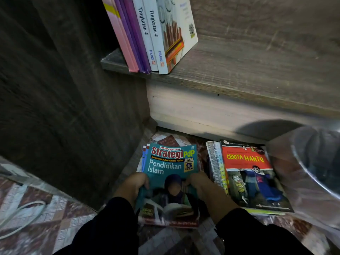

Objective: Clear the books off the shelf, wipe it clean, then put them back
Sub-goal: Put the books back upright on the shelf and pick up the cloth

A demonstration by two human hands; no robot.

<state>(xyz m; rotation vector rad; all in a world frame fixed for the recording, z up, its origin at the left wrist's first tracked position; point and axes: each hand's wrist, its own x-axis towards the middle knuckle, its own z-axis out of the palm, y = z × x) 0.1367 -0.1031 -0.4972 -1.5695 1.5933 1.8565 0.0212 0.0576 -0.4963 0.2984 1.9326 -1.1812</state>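
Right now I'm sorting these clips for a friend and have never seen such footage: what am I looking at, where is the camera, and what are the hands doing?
There is no machine here. The one picture comes from a camera worn on a person's head, looking down at their own two hands in dark sleeves. The left hand and right hand both grip a teal workbook, which tops a small pile of books on the patterned floor. Beside it, to the right, lies a red storybook on another pile, with a spiral notebook next to it. Above, a few books stand leaning on the wooden shelf, the rest of which is bare. A white cable lies at the left.
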